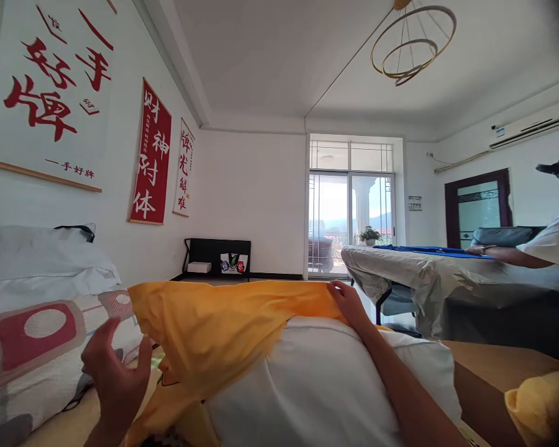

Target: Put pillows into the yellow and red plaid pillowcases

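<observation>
The big cloth (214, 323) is coloured yellow-orange. The puffy pillow (326, 385) is coloured white. The bedding (37, 361) is dotted with red, grey and white shapes. The middle wall hanging (151, 155) is coloured red and painted with white letters. The far cloth (428, 250) is coloured blue.

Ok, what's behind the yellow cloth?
Above the top edge of the yellow cloth, gripped by the right hand, a low black bench shows, with a white box and a printed bag. Anything lower behind the cloth is covered; I can't tell what's there.
</observation>
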The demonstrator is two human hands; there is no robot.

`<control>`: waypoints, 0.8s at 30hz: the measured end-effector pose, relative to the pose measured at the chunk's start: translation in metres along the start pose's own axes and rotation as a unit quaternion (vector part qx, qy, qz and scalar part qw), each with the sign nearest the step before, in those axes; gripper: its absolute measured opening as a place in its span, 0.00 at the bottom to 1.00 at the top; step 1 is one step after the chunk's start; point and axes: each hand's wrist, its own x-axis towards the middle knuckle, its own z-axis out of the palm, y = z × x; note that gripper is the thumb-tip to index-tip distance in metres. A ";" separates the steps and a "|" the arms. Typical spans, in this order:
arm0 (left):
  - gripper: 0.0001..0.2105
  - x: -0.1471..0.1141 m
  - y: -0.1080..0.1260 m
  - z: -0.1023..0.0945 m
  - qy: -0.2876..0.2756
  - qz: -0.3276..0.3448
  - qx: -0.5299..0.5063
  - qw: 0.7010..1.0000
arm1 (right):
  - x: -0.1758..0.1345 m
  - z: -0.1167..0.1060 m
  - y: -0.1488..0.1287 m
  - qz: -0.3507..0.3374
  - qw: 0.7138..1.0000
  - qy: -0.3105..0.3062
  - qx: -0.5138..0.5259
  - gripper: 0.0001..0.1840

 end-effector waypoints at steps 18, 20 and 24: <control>0.19 -0.072 0.153 0.072 -0.343 0.206 -0.103 0.911 | -0.018 -0.055 0.001 -0.078 0.887 -0.119 -0.440 0.16; 0.19 -0.072 0.150 0.076 -0.309 0.227 -0.096 0.918 | -0.036 -0.049 -0.024 -0.151 0.908 -0.084 -0.383 0.16; 0.16 -0.070 0.143 0.084 -0.253 0.223 -0.131 0.932 | -0.089 -0.031 -0.057 -0.310 0.903 -0.140 -0.263 0.31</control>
